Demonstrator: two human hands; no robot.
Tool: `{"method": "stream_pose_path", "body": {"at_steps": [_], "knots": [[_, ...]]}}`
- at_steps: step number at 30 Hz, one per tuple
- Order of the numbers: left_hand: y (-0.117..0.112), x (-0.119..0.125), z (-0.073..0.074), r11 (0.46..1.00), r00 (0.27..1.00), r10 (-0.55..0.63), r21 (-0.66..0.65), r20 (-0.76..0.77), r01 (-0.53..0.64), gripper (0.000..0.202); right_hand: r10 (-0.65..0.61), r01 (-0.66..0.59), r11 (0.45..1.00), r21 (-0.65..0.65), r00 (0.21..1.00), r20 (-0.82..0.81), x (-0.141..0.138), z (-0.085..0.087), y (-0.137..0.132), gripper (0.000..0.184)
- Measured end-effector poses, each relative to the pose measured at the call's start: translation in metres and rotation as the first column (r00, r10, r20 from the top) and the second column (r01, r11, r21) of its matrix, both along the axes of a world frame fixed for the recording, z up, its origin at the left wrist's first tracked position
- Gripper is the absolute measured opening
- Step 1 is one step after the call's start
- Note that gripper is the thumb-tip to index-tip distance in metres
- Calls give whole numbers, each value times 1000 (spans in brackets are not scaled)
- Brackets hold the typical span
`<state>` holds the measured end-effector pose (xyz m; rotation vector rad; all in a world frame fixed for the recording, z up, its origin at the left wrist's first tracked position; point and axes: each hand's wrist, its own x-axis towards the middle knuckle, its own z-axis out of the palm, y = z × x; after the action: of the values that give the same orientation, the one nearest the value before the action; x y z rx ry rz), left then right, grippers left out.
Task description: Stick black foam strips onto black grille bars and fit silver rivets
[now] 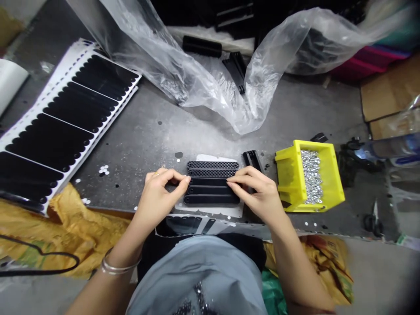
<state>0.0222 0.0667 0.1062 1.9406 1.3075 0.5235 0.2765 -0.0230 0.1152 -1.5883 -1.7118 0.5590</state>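
A small white backing sheet (213,211) lies near the table's front edge with several black oblong strips (211,190) on it, the two farthest ones textured. My left hand (160,190) pinches the left end of one middle strip with thumb and fingers closed. My right hand (259,190) pinches the right end of the same strip. A black plastic part (252,158) lies just beyond my right hand.
A yellow bin (288,179) full of small silver screws stands right of my hand. A stack of white sheets with black strips (65,118) covers the left. A clear plastic bag (203,74) with black parts lies at the back. Cardboard (387,92) sits far right.
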Motion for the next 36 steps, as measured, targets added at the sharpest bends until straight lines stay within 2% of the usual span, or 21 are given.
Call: {"method": "stream_pose_path", "body": {"at_steps": [3, 5, 6, 8, 10, 13, 15, 17, 19, 21, 23, 25, 27, 28, 30, 32, 34, 36], "knots": [[-14, -9, 11, 996, 996, 0, 88, -91, 8, 24, -169, 149, 979, 142, 975, 143, 0, 14, -18, 17], [-34, -15, 20, 980, 983, -20, 190, -185, 56, 25, -243, 221, 961, 164, 961, 129, -3, 28, -42, 21], [-46, -17, 23, 966, 973, -60, 233, -224, 113, 23, -220, 208, 970, 124, 971, 92, -6, 33, -56, 22], [-70, -15, 26, 922, 947, -203, 278, -250, 271, 15, -73, 73, 997, -7, 997, -5, -17, 36, -80, 21], [-87, -7, 24, 878, 921, -325, 294, -216, 378, 10, 57, -60, 995, -84, 997, -43, -31, 27, -96, 20], [-93, 7, 21, 879, 907, -410, 223, -99, 422, 20, 61, -61, 997, -38, 998, -7, -49, 4, -100, 29], [-89, 13, 21, 896, 902, -431, 119, 5, 428, 22, 36, -34, 999, 32, 997, -69, -54, -7, -96, 36], [-85, 14, 24, 901, 896, -433, 24, 97, 433, 22, 37, -18, 994, 109, 984, -175, -56, -9, -92, 41], [-83, 12, 26, 918, 907, -392, -2, 156, 397, 21, 35, 8, 984, 180, 972, -233, -55, -4, -93, 40], [-84, 8, 24, 954, 938, -300, 53, 175, 295, 18, 86, -35, 979, 200, 964, -250, -50, 4, -99, 38], [-86, 5, 18, 962, 962, -231, 184, 144, 203, 14, 167, -136, 984, 117, 932, -321, -41, 12, -108, 30], [-89, 3, 9, 916, 966, -254, 333, 52, 223, 10, 149, -170, 985, 4, 850, -505, -29, 19, -114, 19], [-92, 2, 2, 843, 948, -314, 442, -55, 305, 9, 26, -92, 993, -68, 757, -653, -18, 26, -108, 19], [-92, 2, -1, 819, 942, -324, 472, -88, 326, 9, -28, -33, 996, -80, 755, -655, -14, 29, -100, 22], [-88, 1, -2, 814, 954, -286, 502, -93, 293, 10, -82, 63, 997, -54, 874, -480, -11, 32, -75, 28], [-75, 0, 1, 851, 983, -175, 494, -52, 178, 9, -70, 75, 997, 21, 984, -162, -16, 29, -41, 37], [-54, -2, 5, 899, 999, -46, 435, -21, 50, 3, 1, -9, 996, 91, 997, 81, -26, 21, -9, 43], [-31, -4, 6, 945, 999, 32, 327, -21, -24, 8, 93, -117, 986, 115, 977, 192, -36, 11, 16, 36]]}}
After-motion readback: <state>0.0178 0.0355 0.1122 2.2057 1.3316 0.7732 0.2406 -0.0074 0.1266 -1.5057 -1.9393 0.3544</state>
